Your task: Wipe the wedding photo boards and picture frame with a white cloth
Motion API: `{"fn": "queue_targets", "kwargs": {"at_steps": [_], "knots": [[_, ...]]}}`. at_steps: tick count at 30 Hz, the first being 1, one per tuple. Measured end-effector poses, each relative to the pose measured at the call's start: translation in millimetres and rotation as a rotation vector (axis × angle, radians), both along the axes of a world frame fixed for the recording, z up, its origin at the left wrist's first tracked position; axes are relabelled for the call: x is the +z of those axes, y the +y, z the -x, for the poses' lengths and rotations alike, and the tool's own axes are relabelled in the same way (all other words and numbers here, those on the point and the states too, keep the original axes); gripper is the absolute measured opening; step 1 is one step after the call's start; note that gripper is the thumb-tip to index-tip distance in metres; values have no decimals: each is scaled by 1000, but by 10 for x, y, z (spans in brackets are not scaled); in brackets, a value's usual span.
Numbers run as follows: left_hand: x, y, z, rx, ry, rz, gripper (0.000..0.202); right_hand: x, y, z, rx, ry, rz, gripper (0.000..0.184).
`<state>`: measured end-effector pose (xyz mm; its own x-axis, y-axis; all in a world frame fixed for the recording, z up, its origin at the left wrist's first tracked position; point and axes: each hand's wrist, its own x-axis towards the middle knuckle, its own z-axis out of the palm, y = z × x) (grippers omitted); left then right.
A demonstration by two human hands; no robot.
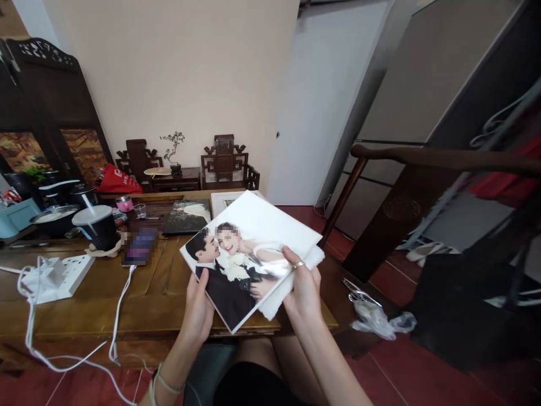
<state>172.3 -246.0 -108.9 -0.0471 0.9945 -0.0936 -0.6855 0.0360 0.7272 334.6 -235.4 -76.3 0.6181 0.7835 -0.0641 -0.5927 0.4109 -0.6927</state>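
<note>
A large glossy photo print (236,265) of a couple in wedding dress is held tilted above the near edge of a wooden table (84,310). My left hand (198,310) grips its lower left edge, thumb on top. My right hand (302,290), wearing a ring, grips the right edge together with a white foam sheet (270,223) that lies under and behind the print. Both hands are closed on it, above my lap.
On the table lie a phone (139,246) with a white cable, a white power strip (57,276), a lidded black cup (99,225), pots, and two more framed photos (188,216). A dark wooden chair (418,186) stands right; a crumpled plastic bag (376,318) and scissors lie by it.
</note>
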Motion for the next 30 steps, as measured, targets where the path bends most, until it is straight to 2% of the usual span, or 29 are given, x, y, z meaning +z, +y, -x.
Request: {"fn": "queue_targets", "kwargs": {"at_steps": [5,9,10,12,14,15,16,18,21,22,24,25,27,28,30], "knots": [[28,-5,-40,15,2,26,32,-77,-5,-22,21,-23,27,50],[145,-28,41,53,21,36,19,-35,24,-136,82,-103,-21,51],[183,-42,84,67,22,60,16,-16,44,-217,51,-136,-38,50],[264,-73,196,95,23,124,16,39,94,-456,-102,-268,-60,49],[346,-91,323,153,39,155,19,116,144,-749,-254,-582,-43,41],[389,-88,384,183,50,141,19,156,163,-884,-276,-809,-29,33],[435,-72,441,224,56,122,20,190,175,-993,-241,-1064,-22,22],[532,1,536,316,63,60,21,217,170,-1087,-64,-1541,-47,3],[690,197,645,367,85,-4,25,120,85,-925,161,-2001,-156,19],[740,273,676,389,105,-23,23,69,42,-829,203,-2089,-193,21],[833,424,725,406,141,-59,23,2,-39,-648,340,-2187,-272,3],[873,493,739,416,152,-62,22,8,-64,-577,413,-2198,-312,11],[940,619,734,432,176,-68,24,123,-41,-465,500,-2148,-399,25],[967,677,712,440,186,-68,25,227,18,-410,482,-2096,-451,24],[1008,795,631,459,202,-103,33,482,234,-256,356,-1997,-548,17]]}}
